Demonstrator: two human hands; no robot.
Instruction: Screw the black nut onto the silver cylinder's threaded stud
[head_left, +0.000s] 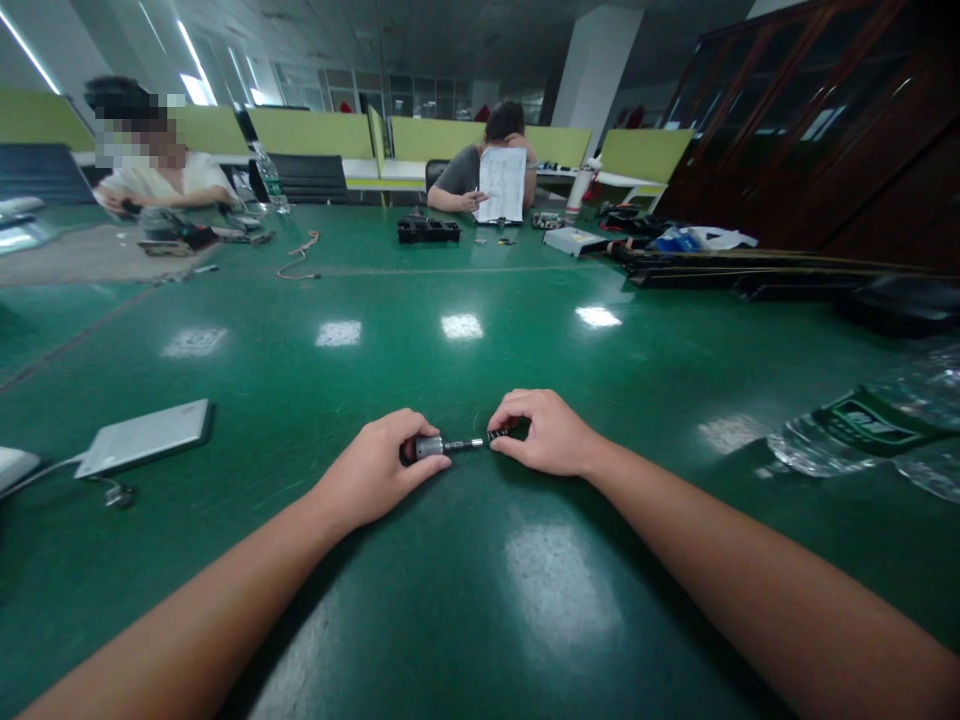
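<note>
Just above the green table (465,370), my left hand (382,465) grips a silver metal cylinder (429,447) between thumb and fingers. From its right end a thin dark shaft (461,445) with a bright tip points right. My right hand (544,435) pinches a small dark coiled piece (498,435), perhaps a spring, by thumb and fingertips. A narrow gap separates the shaft's tip from the coiled piece.
A white power bank (144,437) with a cable lies left. Plastic bottles (862,430) lie right. Farther back are a black tray (428,230), a cord (300,257), dark long strips (750,270) and two seated people, one with a clipboard (502,185).
</note>
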